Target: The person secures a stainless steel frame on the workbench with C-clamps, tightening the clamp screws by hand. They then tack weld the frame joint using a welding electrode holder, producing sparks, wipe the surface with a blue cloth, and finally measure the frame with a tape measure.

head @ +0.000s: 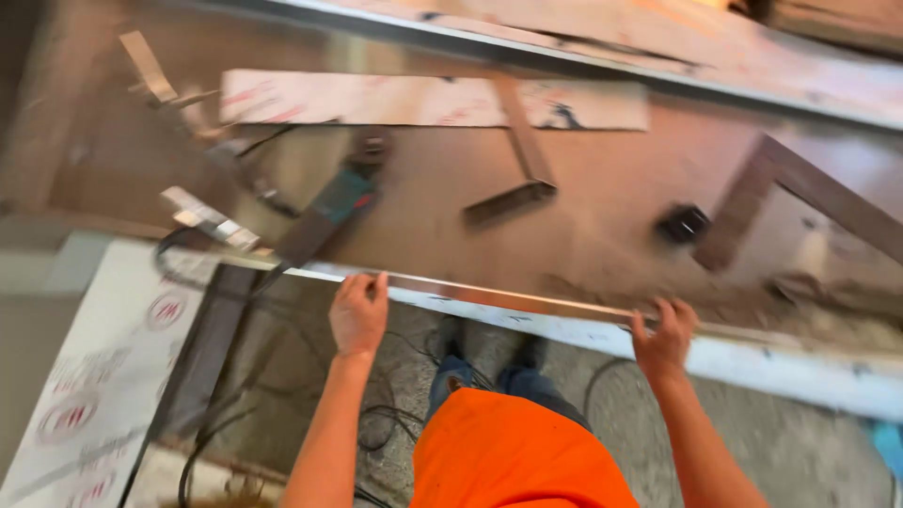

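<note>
- We grip the near edge of a long metal sheet (527, 216) with both hands, our view looking straight down over an orange shirt (513, 452).
- Our left hand (358, 313) is curled over the sheet's edge, fingers on top, closed on the metal.
- Our right hand (664, 336) clamps the same edge further along, fingers hooked over the rim; the two hands are well apart.
- The sheet lies flat across the frame, its shiny surface mirroring things above it; its near edge runs slantwise from upper left to lower right.
- On the sheet sits a grinder (331, 209) with a greenish body, near the left hand but not touching it.
- Past the grinder lies a pale film-covered strip (433, 100), and a small dark block (683, 223) rests nearer the right hand.
- Below the edge we see cables (376, 414) on a concrete floor (809, 452) and our shoes (489, 348).
- At left a white film-covered panel (94, 376) leans beside the sheet.
</note>
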